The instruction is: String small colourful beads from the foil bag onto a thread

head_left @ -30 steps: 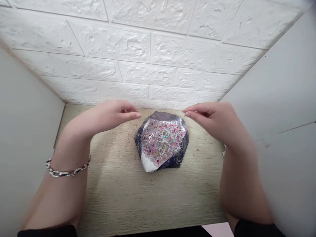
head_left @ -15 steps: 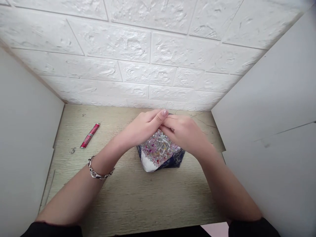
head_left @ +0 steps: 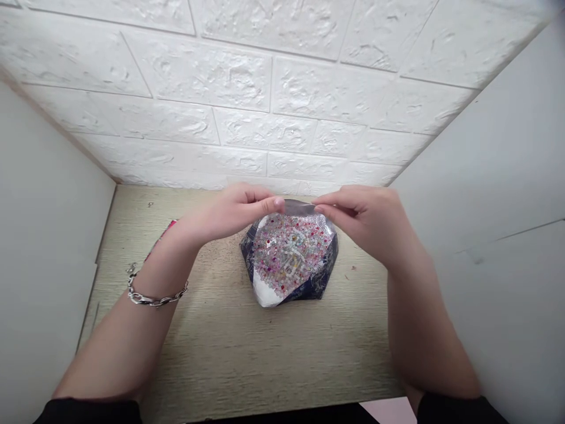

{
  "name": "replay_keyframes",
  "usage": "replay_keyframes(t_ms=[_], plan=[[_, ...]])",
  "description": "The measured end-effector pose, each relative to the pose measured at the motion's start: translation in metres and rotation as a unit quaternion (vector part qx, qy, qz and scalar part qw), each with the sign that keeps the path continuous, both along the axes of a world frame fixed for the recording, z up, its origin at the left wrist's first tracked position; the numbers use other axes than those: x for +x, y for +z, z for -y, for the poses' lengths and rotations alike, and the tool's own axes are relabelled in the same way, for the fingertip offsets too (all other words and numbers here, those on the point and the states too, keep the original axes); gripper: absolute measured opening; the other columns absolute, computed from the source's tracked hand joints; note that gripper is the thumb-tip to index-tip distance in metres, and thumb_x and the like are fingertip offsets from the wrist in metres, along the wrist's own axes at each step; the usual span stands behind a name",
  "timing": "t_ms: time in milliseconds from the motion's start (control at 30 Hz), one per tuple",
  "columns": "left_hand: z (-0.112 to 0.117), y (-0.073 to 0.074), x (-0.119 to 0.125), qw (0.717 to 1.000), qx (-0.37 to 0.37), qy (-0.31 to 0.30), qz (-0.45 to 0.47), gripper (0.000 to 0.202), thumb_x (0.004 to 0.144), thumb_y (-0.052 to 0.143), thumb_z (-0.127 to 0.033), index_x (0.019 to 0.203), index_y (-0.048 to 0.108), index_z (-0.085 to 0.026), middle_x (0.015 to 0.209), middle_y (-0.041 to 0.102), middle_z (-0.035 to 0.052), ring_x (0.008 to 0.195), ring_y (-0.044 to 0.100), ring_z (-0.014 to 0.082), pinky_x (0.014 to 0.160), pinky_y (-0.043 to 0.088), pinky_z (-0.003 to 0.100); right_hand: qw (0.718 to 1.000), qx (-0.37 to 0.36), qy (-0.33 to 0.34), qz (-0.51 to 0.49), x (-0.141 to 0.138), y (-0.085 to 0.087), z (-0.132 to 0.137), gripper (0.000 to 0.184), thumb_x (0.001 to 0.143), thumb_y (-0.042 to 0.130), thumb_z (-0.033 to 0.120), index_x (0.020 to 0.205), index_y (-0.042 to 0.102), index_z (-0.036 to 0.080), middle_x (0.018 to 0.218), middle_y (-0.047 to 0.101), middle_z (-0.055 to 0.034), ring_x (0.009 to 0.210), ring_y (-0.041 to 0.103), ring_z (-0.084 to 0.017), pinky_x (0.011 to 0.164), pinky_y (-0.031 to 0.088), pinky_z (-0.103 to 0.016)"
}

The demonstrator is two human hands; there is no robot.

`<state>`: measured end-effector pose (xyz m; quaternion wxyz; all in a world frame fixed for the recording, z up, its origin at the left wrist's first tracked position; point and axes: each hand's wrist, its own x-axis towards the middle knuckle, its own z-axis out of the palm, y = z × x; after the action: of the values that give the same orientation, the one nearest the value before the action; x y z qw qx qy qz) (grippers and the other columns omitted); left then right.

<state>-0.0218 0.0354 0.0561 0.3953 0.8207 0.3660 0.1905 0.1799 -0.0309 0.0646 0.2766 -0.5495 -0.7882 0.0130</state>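
A dark blue, patterned bag lies on the tabletop with many small beads in it, pink, clear, white and red. White shows at its near left corner, and a grey rim rises at its far side. My left hand is at the left end of that rim, thumb stretched along it and fingertips hidden behind. At the right end, my right hand pinches the rim between thumb and fingers. The near and side parts of the bag rest untouched. A chain bracelet circles my left wrist.
My left forearm mostly covers a red tube-like item. Small metallic bits lie on the wooden tabletop at the left. A white brick-pattern wall stands behind, with white panels on both sides.
My hands have moved apart, from meeting above the bag's far side to its two ends. More of the beads and the grey rim now show. My left forearm has shifted left over the red item.
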Motion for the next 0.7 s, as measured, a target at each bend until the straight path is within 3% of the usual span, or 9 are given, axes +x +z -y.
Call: replay_keyframes(t_ms=[133,233,333,467,633,700], plan=[[0.013,-0.005,0.011,0.992,-0.027,0.016,0.119,0.052,0.082,0.025,-0.05,0.117,0.046,-0.017,0.096,0.06,0.0075,0.089,0.053,0.0151,0.077,0.04,0.028,0.997,0.053,0.044,0.043,-0.014,-0.012,-0.002,0.024,0.083,0.043,0.031,0.086,0.066,0.024,0.067,0.058,-0.0009,0.062,0.049,-0.01,0.059,0.035,-0.022],[0.024,-0.007,0.02,0.989,-0.072,-0.012,0.128,0.056,0.082,0.025,-0.051,0.122,0.04,-0.015,0.089,0.061,0.0079,0.085,0.054,0.0154,0.076,0.041,0.028,0.992,0.088,0.059,0.07,-0.021,-0.019,-0.002,0.028,0.085,0.039,0.03,0.081,0.066,0.022,0.064,0.054,-0.0012,0.06,0.046,-0.009,0.059,0.033,-0.022],[0.028,-0.007,0.025,0.991,-0.07,-0.035,0.108,0.048,0.08,0.033,-0.049,0.114,0.047,-0.017,0.086,0.06,0.0053,0.082,0.053,0.0145,0.073,0.042,0.027,0.991,0.103,0.052,0.074,-0.02,-0.02,-0.002,0.03,0.085,0.038,0.027,0.078,0.066,0.021,0.066,0.054,-0.0017,0.06,0.046,-0.009,0.059,0.033,-0.023],[0.021,-0.009,0.027,0.997,-0.027,-0.022,0.075,0.037,0.077,0.042,-0.044,0.096,0.058,-0.018,0.086,0.061,0.0019,0.079,0.052,0.013,0.07,0.041,0.026,0.995,0.073,0.033,0.059,-0.014,-0.015,-0.002,0.025,0.083,0.041,0.025,0.083,0.066,0.022,0.068,0.057,-0.001,0.062,0.048,-0.009,0.057,0.033,-0.022],[0.014,-0.009,0.025,0.998,-0.026,0.044,0.033,0.036,0.075,0.042,-0.045,0.076,0.064,-0.016,0.064,0.058,0.0002,0.062,0.05,0.011,0.055,0.037,0.023,0.999,0.016,0.044,0.006,-0.004,-0.006,-0.003,0.02,0.08,0.047,0.027,0.083,0.067,0.023,0.069,0.06,-0.0001,0.063,0.051,-0.009,0.058,0.036,-0.021],[0.014,-0.008,0.025,0.997,-0.017,0.07,0.034,0.035,0.074,0.044,-0.043,0.073,0.064,-0.016,0.059,0.057,-0.0001,0.057,0.049,0.0103,0.052,0.035,0.023,0.998,-0.038,0.048,-0.011,0.001,-0.006,-0.006,0.019,0.078,0.049,0.028,0.083,0.067,0.024,0.073,0.062,0.0009,0.065,0.052,-0.009,0.061,0.037,-0.021]])
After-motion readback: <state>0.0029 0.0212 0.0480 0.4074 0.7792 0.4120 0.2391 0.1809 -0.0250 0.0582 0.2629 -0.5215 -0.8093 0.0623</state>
